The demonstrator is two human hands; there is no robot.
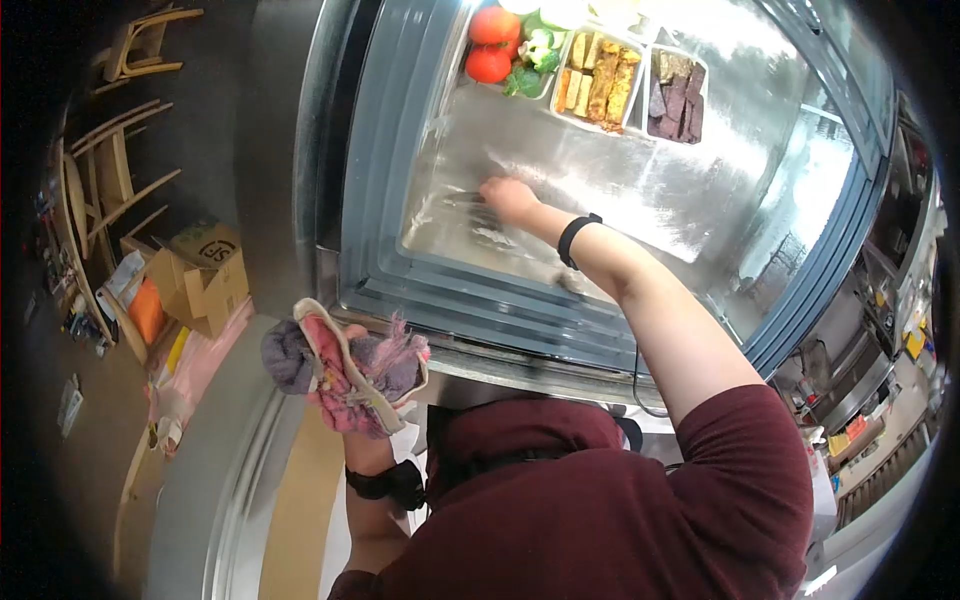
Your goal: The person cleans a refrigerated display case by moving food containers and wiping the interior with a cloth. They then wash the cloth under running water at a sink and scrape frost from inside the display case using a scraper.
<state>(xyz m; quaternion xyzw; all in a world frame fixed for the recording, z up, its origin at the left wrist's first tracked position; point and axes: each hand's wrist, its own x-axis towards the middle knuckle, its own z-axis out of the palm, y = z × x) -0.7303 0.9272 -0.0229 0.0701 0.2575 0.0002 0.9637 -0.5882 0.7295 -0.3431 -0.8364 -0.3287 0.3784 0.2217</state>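
A wadded pink and grey cloth [385,365] with pale edging is in my left hand [366,450], outside the front edge of a refrigerated case [400,290]. The cloth hides most of that hand. Inside the case, my right hand [508,200] is low over the wet, shiny metal floor [580,190], its fingers curled together. Whatever it holds, if anything, is too small or hidden to name. Dark streaks or reflections show on the metal beside its fingertips.
At the case's far side are tomatoes [490,66], broccoli [540,50], a tray of yellow-brown strips [602,85] and a tray of dark purple pieces [676,100]. Wooden chairs [115,180] and an open cardboard box [205,280] are at the left. Cluttered shelves [870,350] stand at the right.
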